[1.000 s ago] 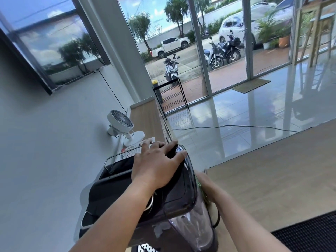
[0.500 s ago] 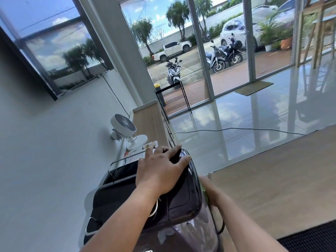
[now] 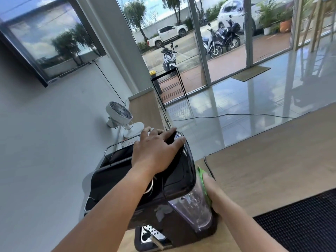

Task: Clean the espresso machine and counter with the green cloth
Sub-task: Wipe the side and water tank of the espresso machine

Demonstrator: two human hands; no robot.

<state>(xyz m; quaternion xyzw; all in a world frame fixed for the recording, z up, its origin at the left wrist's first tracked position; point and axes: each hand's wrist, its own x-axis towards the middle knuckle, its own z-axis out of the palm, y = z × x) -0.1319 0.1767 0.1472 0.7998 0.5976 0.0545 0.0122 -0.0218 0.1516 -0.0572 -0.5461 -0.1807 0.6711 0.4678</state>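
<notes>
Resting left hand splayed on espresso machine; right hand pressing green cloth

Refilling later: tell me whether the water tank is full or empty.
Cannot tell: the clear water tank shows no visible waterline; green cloth covers its side.

Glossy black plastic espresso machine with clear tank, matt wood counter, soft green cloth.
</notes>
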